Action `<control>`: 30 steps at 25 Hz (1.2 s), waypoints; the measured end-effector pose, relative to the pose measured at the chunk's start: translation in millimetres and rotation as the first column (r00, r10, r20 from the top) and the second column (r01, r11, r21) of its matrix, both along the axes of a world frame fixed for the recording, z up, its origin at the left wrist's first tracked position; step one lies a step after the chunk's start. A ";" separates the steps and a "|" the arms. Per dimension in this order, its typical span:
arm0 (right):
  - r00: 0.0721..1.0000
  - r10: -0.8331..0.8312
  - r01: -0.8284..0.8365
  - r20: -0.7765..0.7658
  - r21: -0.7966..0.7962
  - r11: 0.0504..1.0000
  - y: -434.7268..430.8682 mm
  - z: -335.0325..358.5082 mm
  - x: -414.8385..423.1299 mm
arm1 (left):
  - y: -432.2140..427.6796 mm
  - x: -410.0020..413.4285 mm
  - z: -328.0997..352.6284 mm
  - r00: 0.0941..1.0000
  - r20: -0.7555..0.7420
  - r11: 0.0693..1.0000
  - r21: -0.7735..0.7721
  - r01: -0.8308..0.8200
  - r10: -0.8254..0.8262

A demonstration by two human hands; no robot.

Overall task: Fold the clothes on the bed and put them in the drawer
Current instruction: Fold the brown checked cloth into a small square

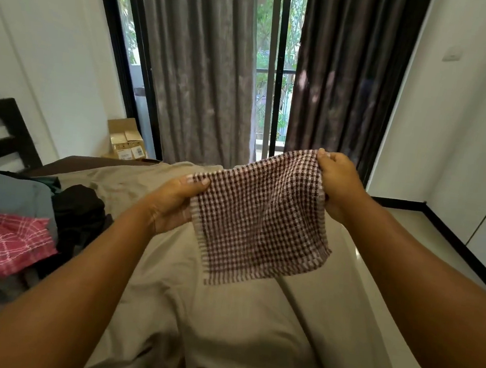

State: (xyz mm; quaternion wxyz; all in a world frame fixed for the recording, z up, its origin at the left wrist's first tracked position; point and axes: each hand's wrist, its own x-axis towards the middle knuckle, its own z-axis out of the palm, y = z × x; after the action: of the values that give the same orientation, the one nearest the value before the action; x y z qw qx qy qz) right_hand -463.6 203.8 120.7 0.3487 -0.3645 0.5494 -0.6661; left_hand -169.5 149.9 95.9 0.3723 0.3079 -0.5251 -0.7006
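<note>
- Head view, hands: the left hand [173, 203] pinches the upper left corner of a brown-and-white checked cloth [259, 215], thumb on top and fingers curled beneath the edge.
- Head view, other side: the right hand [339, 183] grips the upper right corner of the same cloth, fingers bunched round the fabric, this corner held higher than the left one.
- Head view, cloth: it hangs spread between both hands in the air above the bed [192, 313], its lower edge loose and not touching the beige sheet.
- Head view, left side: a heap of clothes lies on the bed, with a pink plaid garment [1, 242] in front, a grey-blue garment [10, 192] behind it and a black garment [80, 211] just beside them.
- Head view, background: grey curtains [200, 68] hang partly apart over a barred window; a cardboard box [126, 140] sits on the floor near the dark headboard [1, 128].
</note>
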 end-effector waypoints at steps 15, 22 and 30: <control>0.828 0.333 -0.418 0.450 0.102 0.903 17.9 -21.1 9.1 | -5.4 -13.0 -5.9 0.981 -0.161 0.979 0.188 -0.074 0.105; 0.704 0.355 -0.414 0.615 -0.052 0.909 12.6 -20.0 18.0 | -0.6 -4.7 -47.7 0.970 -0.226 0.986 0.122 0.118 -0.088; 0.784 0.499 -0.545 0.371 0.024 0.838 26.1 -11.9 -9.2 | -20.3 9.5 -19.7 0.987 -0.112 0.993 0.048 -0.108 0.113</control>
State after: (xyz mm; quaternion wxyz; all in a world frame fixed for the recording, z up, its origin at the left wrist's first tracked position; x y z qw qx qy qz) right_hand -472.8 229.8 108.8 0.6343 -0.3547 0.3981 -0.5598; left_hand -160.1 129.7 76.2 0.4335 0.3037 -0.4703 -0.7062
